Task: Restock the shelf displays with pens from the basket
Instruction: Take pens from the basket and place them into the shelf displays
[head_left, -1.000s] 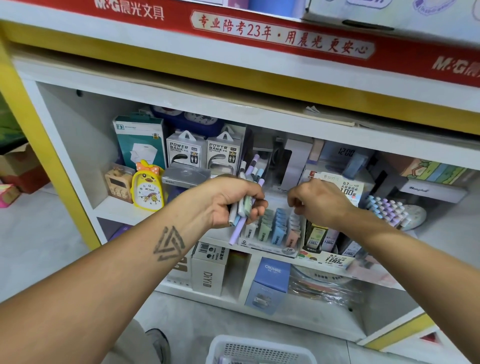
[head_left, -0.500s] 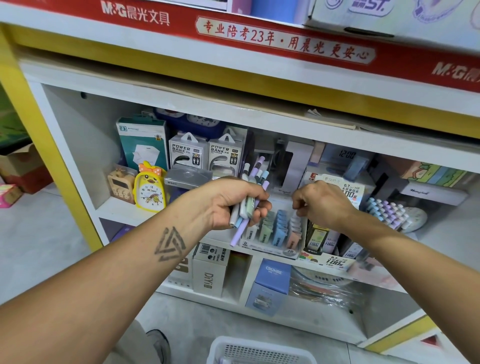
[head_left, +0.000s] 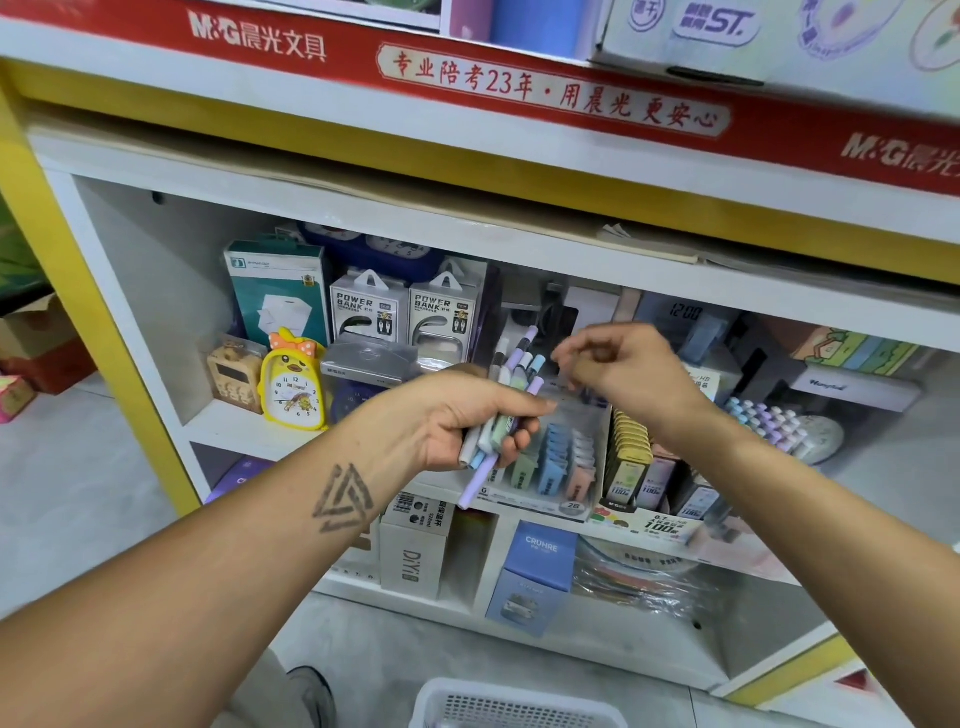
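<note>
Head view: across twelve o'clock a red banner (head_left: 545, 88) printed "M&G" with Chinese characters and "23" is seen above the white shelf (head_left: 249, 431). At ten o'clock two boxes marked "POWER BANK" (head_left: 405, 312) are stood beside a teal box (head_left: 278, 296), with a yellow chick clock (head_left: 293, 384) below them. Near centre, refill packs (head_left: 628, 467) labelled "100" and "HB" are racked in a display, and a clear tray (head_left: 558, 462) tagged "2B" is set just to their left. At six o'clock boxes reading "DIY" (head_left: 413, 561) and "CRUHRE" (head_left: 540, 566) are stored on the lower shelf, and the white basket (head_left: 514, 706) is cut by the bottom edge. A bundle of pastel pens (head_left: 501, 415) is gripped upright in the left hand (head_left: 462, 421), fingers curled round the barrels, forearm reaching up from seven o'clock. The right hand (head_left: 623, 374) is raised just beside the pen tips, knuckles up, fingertips drawn together; whether anything is pinched cannot be told.
</note>
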